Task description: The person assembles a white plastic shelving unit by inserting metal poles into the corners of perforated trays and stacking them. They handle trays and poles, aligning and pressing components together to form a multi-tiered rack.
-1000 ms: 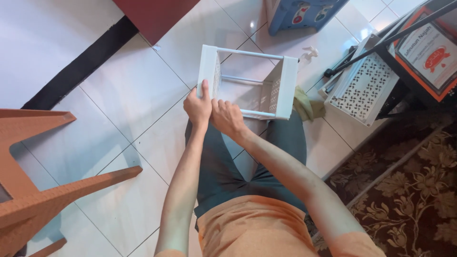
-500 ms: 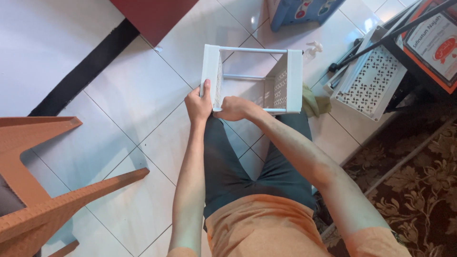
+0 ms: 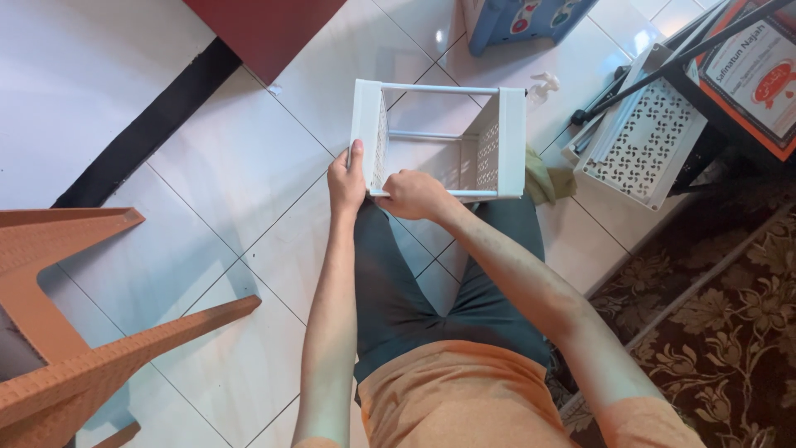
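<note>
The rack sits on the tiled floor past the knees, shifted slightly farther than a second ago; the left hand grips its left panel, while the right hand has closed round the near rail at that corner. An orange chair stands near left, patterned carpet near right, a spare perforated panel far right

Orange short-sleeved shirt, dark grey-green trousers, bare forearms, no rings or watch visible on either hand

Home; tiled floor, patterned carpet
</note>
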